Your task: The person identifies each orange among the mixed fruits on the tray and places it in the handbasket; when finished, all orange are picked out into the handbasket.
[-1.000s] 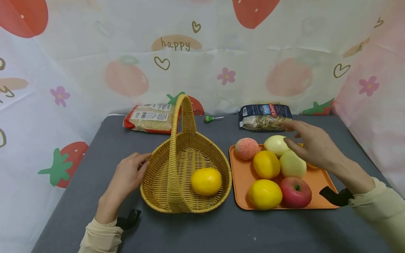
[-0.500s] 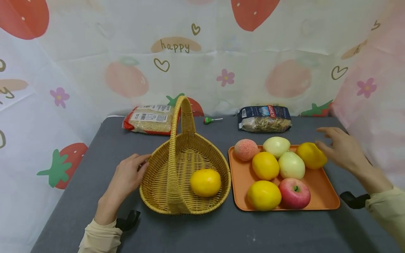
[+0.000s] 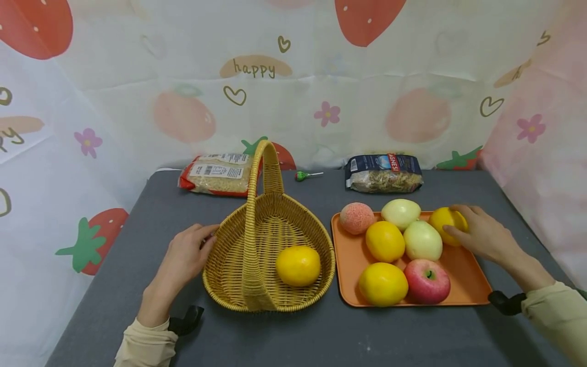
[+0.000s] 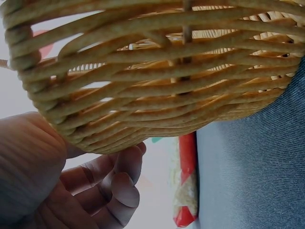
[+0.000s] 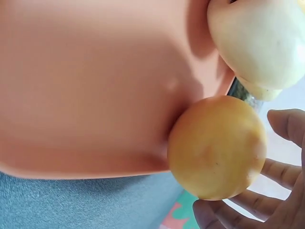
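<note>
My left hand (image 3: 188,255) holds the left rim of a wicker basket (image 3: 323,232); in the left wrist view its fingers (image 4: 126,191) curl beside the woven wall. Inside the basket lies a lemon (image 3: 298,266). At the far right corner of an orange tray (image 3: 472,285), my right hand (image 3: 486,234) reaches round another lemon (image 3: 442,221). The right wrist view shows that lemon (image 5: 217,148) resting at the tray's corner, thumb and fingers spread around it, the thumb apart from its skin. Pale green fruits (image 3: 423,242) sit just left of it.
Also on the tray are a red apple (image 3: 428,282), two more yellow fruits (image 3: 383,284) and a rough pink fruit (image 3: 357,218). Behind stand a rice bag (image 3: 220,176), a green lollipop (image 3: 301,176) and a pasta bag (image 3: 384,173). The basket's tall handle (image 3: 251,224) arches upward.
My right hand swung right over the tray past the far lemon, then came back down and left to it. My left hand stays at the basket rim.
</note>
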`<control>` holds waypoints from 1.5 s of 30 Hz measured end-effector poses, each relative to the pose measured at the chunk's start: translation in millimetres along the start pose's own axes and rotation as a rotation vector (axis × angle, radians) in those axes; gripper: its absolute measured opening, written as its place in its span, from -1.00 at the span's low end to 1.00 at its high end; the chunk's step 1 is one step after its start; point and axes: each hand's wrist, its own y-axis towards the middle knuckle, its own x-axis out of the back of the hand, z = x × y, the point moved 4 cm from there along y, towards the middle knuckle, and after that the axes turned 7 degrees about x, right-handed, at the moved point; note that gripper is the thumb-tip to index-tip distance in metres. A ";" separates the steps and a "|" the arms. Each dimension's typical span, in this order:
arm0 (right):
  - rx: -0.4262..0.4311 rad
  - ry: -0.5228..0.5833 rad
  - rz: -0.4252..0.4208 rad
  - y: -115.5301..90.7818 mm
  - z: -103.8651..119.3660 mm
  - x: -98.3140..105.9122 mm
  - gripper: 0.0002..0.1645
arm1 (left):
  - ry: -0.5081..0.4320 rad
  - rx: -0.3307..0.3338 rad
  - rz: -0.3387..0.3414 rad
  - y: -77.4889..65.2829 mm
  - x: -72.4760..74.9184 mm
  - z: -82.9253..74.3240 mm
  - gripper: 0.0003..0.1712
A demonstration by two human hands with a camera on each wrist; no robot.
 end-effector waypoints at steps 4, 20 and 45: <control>0.007 -0.003 -0.021 0.2 -0.5 -1.5 -0.12 | -0.002 -0.002 -0.005 0.1 0.2 -0.3 -0.69; 0.023 0.023 -0.034 -0.3 -1.5 -2.9 -0.06 | -0.004 -0.002 -0.011 0.9 2.5 -2.9 -0.69; 0.073 0.048 -0.099 -0.2 1.6 -0.3 -0.07 | 0.003 -0.009 -0.010 1.2 1.4 -0.7 -0.69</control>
